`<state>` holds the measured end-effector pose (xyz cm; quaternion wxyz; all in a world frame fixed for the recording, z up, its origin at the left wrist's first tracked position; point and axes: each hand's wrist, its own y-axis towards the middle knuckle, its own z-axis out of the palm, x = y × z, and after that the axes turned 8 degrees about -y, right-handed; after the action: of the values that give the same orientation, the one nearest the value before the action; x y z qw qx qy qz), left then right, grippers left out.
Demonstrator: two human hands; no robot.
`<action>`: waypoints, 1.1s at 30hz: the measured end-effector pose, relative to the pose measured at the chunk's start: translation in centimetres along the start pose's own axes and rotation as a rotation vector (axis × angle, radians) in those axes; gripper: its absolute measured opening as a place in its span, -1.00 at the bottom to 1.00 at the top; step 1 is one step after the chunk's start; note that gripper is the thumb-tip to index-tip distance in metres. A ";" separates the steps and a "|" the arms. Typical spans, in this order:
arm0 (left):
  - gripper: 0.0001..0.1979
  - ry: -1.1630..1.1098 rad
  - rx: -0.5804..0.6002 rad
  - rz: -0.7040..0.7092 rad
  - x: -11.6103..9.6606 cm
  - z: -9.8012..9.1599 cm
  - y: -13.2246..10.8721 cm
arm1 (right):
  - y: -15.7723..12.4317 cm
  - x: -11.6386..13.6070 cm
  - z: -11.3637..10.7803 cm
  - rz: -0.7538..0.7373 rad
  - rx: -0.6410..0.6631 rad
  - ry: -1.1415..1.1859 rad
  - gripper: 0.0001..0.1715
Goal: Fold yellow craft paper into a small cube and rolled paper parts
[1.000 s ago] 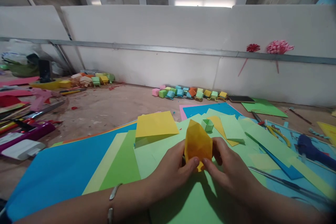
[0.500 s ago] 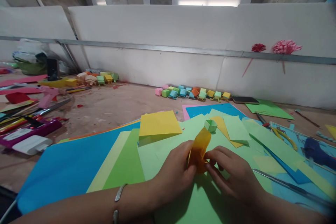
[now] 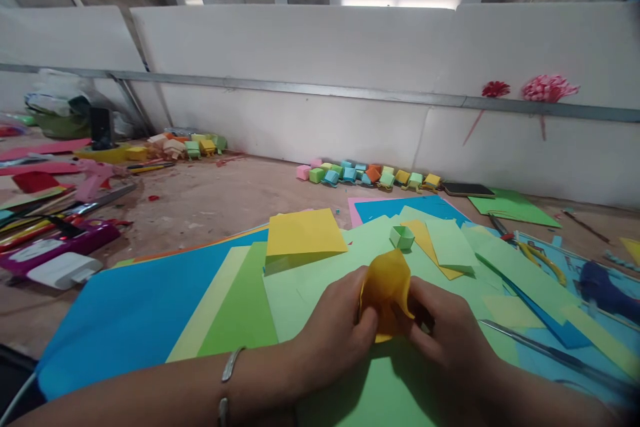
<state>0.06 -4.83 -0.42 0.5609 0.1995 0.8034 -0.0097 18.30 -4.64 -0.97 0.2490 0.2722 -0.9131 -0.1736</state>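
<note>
A piece of orange-yellow paper (image 3: 385, 283), curved into a hollow shape, is held between both hands above the sheets. My left hand (image 3: 337, 317) grips its left side, thumb at the front. On the right edge, my right hand (image 3: 445, 323) pinches a bent corner; some of its fingertips are hidden behind the paper. Just beyond the paper stands a small pale green folded paper ring (image 3: 401, 237). A folded yellow sheet (image 3: 305, 233) lies to the left, over the pale green sheets (image 3: 290, 307).
Several small coloured paper boxes (image 3: 350, 175) line the wall. Tweezers (image 3: 550, 350), yellow-handled pliers (image 3: 543, 263) and a dark blue glue gun (image 3: 607, 290) lie at the right. A purple device (image 3: 65, 243), a white plug (image 3: 65, 271) and a pink glue gun (image 3: 93, 179) are at the left.
The orange-yellow paper has turned and bulges wider, its upper edge rounded over to the right. My right hand has shifted slightly right with the corner.
</note>
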 end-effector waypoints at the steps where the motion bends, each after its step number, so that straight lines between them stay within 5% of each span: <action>1: -0.82 0.002 -0.013 -0.016 0.1 0.0 0.1 | 0.0 0.1 -0.1 -0.030 -0.021 -0.004 -0.90; 11: -0.85 -0.042 -0.099 -0.075 0.5 -0.2 0.7 | -0.4 0.3 0.2 -0.298 -0.235 -0.125 -0.86; 20: -0.88 0.056 -0.019 0.064 0.8 -0.1 0.2 | -0.1 0.7 -0.3 -0.198 -0.167 0.040 -0.86; 27: -0.85 -0.003 -0.023 0.169 0.9 -0.3 0.2 | -0.7 0.6 -0.1 0.191 -0.019 0.262 -0.83; 33: -0.83 0.045 -0.022 0.137 1.0 -0.3 0.2 | -0.7 1.1 -0.1 0.112 -0.002 0.140 -0.84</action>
<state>-0.48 -4.29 -1.14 0.5442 0.2481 0.8003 0.0419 17.84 -5.88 -0.80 0.3216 0.2320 -0.9071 -0.1408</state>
